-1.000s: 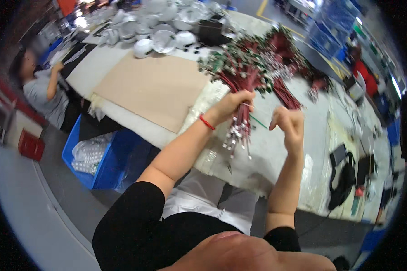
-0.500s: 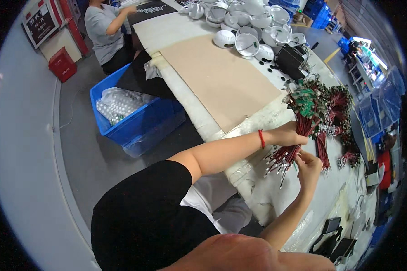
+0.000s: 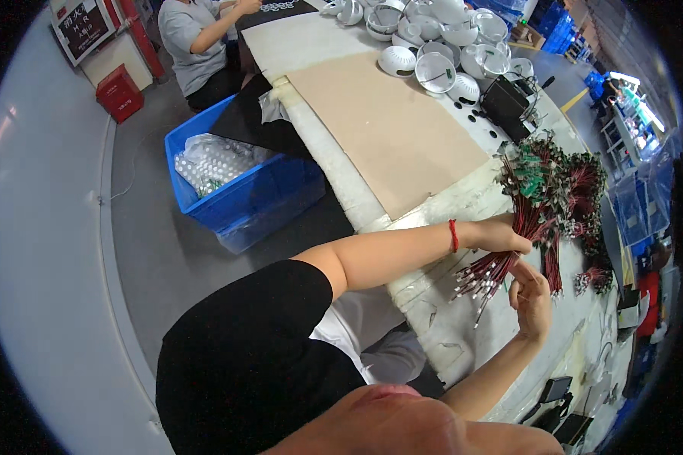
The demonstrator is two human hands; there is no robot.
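My left hand is closed around a bundle of dark red wires above the table. White connector tips fan out at the bundle's lower left end. Small green circuit boards cluster at its upper end. Just below the grip, my right hand has its fingers raised to the wires, the thumb apart from them, with nothing seen held. Whether those fingertips touch the wires is hard to tell. Another wire bundle lies right beside the held one, and more wired boards are heaped behind it.
A brown board lies on the white-covered table. White dome housings pile up at the far end, near a black device. A blue bin with bagged parts stands left. Another person sits at the far left.
The view has shifted, so the scene sits slightly further right. My right hand's thumb and fingers have parted from their pinch at the wires. The left hand keeps its hold.
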